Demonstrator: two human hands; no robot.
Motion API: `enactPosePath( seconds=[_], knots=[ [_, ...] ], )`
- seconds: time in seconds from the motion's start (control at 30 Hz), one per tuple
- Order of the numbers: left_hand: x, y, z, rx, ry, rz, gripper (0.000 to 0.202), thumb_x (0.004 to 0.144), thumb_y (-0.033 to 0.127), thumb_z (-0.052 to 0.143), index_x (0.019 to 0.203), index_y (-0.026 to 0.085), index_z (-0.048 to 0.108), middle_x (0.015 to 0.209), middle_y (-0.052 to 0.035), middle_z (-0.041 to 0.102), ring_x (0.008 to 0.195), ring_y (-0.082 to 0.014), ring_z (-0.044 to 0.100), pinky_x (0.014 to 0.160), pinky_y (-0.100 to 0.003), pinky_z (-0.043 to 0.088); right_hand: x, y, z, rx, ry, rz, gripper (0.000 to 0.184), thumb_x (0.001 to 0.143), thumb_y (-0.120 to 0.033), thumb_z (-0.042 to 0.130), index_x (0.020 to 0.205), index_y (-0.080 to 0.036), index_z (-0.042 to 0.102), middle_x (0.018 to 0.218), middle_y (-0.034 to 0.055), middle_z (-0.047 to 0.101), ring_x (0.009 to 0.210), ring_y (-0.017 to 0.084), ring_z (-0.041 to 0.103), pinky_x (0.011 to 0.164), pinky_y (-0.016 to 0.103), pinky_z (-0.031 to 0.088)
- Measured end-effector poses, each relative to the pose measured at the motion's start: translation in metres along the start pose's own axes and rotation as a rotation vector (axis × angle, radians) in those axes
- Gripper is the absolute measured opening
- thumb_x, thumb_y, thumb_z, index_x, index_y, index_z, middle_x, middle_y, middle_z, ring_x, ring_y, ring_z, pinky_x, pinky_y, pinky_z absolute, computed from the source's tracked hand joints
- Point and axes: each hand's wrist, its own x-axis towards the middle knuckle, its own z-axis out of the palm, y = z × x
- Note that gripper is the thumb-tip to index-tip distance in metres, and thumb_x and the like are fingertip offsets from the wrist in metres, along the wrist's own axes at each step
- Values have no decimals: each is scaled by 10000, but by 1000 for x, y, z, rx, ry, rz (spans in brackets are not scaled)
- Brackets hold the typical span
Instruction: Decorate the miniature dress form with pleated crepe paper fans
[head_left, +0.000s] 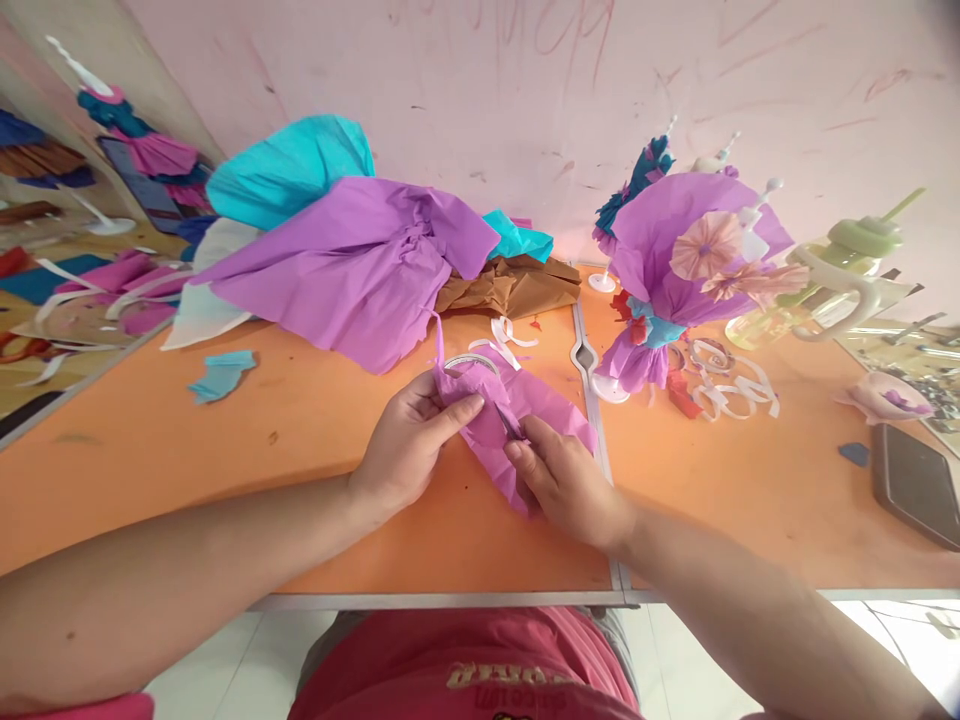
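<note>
Bearings are taken with twelve o'clock toward the wall; my left hand (pixel 405 435) pinches a sheet of purple crepe paper (pixel 480 435) between thumb and fingers, with no slack in the hold; my right hand (pixel 574 485) is closed round what appear to be scissors (pixel 508 424), handles hidden in the fist; whether the blades are parted I cannot tell.

The paper lies between both hands, above the orange table (pixel 315 540); its long axis runs roughly from ten o'clock at my left fingers to four o'clock beneath my right; the blades point to about eleven o'clock, laid against the paper, their tip just beside my left thumb. Judged critical: the pinched portion sits at ten o'clock from the right hand, with the left hand nearer to it; the thumb's closeness to the tip is noted as a hazard.

Further noted: white strips (pixel 510 340) at twelve o'clock, just beyond the paper; a large gathered purple piece (pixel 337 265) at eleven o'clock, clear of both hands.
</note>
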Motion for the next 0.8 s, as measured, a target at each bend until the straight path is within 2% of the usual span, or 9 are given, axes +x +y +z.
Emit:
enactPosePath(
  seconds=[0.2,0.53,0.8],
  knots=[
    [-1,-1,-1,48,-28,-10,215,775,302,818,918,204,690,860,9,709,790,-135,637,751,-248,506,-1,-1,-1,36,-60,-22,368,1019,-574,329,857,-248,382,567,-64,578,518,113,576,574,241,438],
    [-6,0,1,153,-113,-8,322,806,315,786,1075,220,637,900,5,678,808,-142,631,753,-248,513,1,0,0,3,-34,-35,388,1010,-603,336,881,-243,406,543,-61,577,521,129,591,597,253,446],
    [-7,0,4,116,-57,71,334,813,299,780,1099,222,624,961,-11,700,878,-168,649,790,-268,520,0,2,3,48,-40,-19,384,1012,-604,327,925,-239,412,547,-63,591,496,122,585,578,243,448]
  ],
)
